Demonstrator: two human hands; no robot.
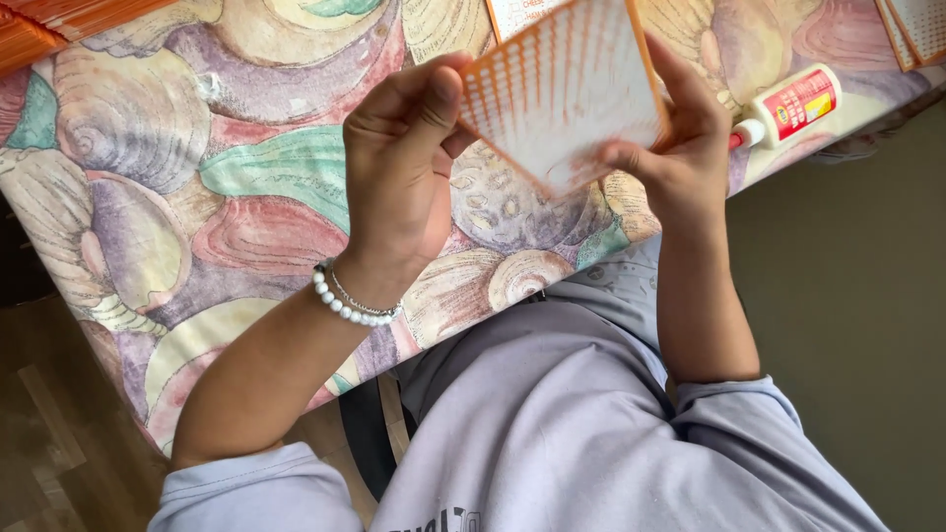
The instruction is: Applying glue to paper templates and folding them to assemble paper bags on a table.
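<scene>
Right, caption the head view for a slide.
Both hands, left hand and right hand, hold an orange-edged card above a shell-patterned tablecloth.

A white glue bottle with a red label (794,105) is laid on a shell-patterned pastel tablecloth (246,187), near stacked orange slatted sheets (59,25)

My left hand (399,172) and right hand (670,148) hold the orange-lined card (562,89) up off the shell-print tablecloth (197,197), so open cloth lies all to my left. On my right the glue bottle (793,106) lies just beside my wrist, blocking that edge. Orange strips (59,25) crowd the far left corner, more cards (916,30) the far right.
</scene>
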